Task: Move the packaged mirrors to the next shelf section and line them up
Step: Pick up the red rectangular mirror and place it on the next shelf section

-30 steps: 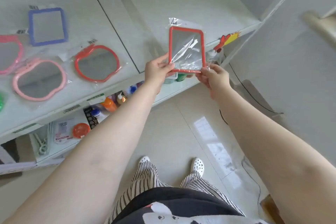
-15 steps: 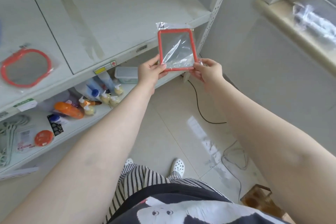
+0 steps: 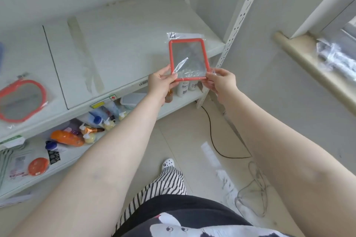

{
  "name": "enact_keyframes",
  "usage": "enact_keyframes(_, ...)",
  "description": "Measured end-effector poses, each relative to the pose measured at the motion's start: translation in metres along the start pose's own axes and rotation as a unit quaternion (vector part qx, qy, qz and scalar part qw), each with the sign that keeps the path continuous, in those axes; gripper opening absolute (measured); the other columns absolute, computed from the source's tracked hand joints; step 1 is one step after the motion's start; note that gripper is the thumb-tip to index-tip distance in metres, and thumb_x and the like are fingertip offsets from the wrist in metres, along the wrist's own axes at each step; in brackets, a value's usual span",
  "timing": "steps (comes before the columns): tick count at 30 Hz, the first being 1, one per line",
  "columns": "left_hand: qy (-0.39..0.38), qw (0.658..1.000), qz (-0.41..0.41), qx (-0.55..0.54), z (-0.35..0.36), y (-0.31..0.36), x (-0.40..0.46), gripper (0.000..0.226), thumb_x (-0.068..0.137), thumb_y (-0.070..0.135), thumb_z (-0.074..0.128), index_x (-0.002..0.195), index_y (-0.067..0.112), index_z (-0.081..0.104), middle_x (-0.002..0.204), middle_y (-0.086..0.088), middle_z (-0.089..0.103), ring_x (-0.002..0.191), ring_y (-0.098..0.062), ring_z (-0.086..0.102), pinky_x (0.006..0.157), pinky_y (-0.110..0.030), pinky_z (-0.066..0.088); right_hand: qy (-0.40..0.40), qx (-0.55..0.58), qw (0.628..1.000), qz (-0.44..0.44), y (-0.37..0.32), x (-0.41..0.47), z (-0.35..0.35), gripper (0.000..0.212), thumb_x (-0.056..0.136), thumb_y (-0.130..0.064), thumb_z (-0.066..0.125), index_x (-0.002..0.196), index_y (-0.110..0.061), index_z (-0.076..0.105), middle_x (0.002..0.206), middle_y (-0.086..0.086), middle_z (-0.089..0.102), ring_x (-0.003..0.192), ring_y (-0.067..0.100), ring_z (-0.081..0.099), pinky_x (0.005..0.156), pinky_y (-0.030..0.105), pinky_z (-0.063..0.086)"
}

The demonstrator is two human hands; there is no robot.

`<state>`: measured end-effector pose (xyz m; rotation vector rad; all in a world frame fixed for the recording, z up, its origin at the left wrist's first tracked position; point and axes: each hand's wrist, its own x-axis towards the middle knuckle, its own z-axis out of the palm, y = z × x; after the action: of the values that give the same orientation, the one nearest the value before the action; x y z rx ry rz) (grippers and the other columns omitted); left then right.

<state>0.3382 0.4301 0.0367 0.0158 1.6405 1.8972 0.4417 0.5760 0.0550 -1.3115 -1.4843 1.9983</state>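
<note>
Both hands, left hand (image 3: 160,82) and right hand (image 3: 221,81), still pinch the red rectangular mirror (image 3: 188,59), now carried over the next shelf section (image 3: 123,44), ready to set down.

Glossy crinkled plastic-wrapped mirror (image 3: 188,59)

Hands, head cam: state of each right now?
Left hand: pinches the lower left corner of the red-framed rectangular mirror in clear plastic wrap.
Right hand: pinches its lower right corner.
</note>
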Motion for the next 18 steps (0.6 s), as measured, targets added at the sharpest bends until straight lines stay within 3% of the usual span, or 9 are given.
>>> enact_keyframes(2,0.000,1.000,0.003,-0.004,0.010,0.009,0.025,0.052,0.086,-0.002,0.064,0.136,0.009,0.050,0.116,-0.010,0.068,0.091,-0.016,0.071,0.074,-0.019,0.059,0.005,0.004,1.000,-0.004,-0.017,0.020,0.006,0.025,0.088,0.001,0.063,0.112,0.000,0.060,0.083,0.016,0.069,0.061,0.017,0.069,0.075,0.029,0.061)
enact_keyframes(4,-0.002,1.000,0.001,-0.007,0.019,0.019,0.047,0.054,0.086,-0.002,0.064,0.136,0.010,0.050,0.114,-0.008,0.069,0.094,-0.019,0.071,0.074,-0.020,0.059,0.008,-0.003,1.000,-0.010,-0.033,0.038,0.010,0.022,0.088,0.002,0.062,0.110,-0.001,0.061,0.080,0.014,0.068,0.056,0.015,0.068,0.067,0.024,0.061)
enact_keyframes(7,-0.005,1.000,0.003,-0.007,0.032,0.033,0.077,0.054,0.085,-0.001,0.065,0.136,0.011,0.051,0.102,-0.004,0.070,0.086,-0.017,0.071,0.068,-0.016,0.058,0.007,-0.007,1.000,-0.012,-0.054,0.066,0.016,0.017,0.088,0.002,0.060,0.105,-0.004,0.063,0.076,0.013,0.068,0.050,0.014,0.067,0.057,0.019,0.058)
enact_keyframes(14,0.029,0.999,0.011,-0.018,0.049,0.055,0.135,0.052,0.085,-0.002,0.065,0.134,0.010,0.053,0.112,-0.011,0.068,0.085,-0.014,0.068,0.068,-0.015,0.058,-0.030,-0.015,0.999,-0.007,-0.086,0.137,0.039,0.016,0.089,0.002,0.059,0.104,-0.004,0.064,0.076,0.014,0.066,0.047,0.008,0.066,0.059,0.019,0.059)
enact_keyframes(18,0.064,0.997,0.018,-0.034,0.061,0.065,0.171,0.052,0.085,-0.003,0.065,0.134,0.008,0.053,0.097,-0.006,0.068,0.080,-0.014,0.068,0.068,-0.015,0.058,-0.055,-0.044,0.997,-0.014,-0.106,0.188,0.052,0.019,0.088,0.001,0.060,0.106,-0.003,0.065,0.075,0.013,0.066,0.046,0.007,0.065,0.057,0.016,0.058)
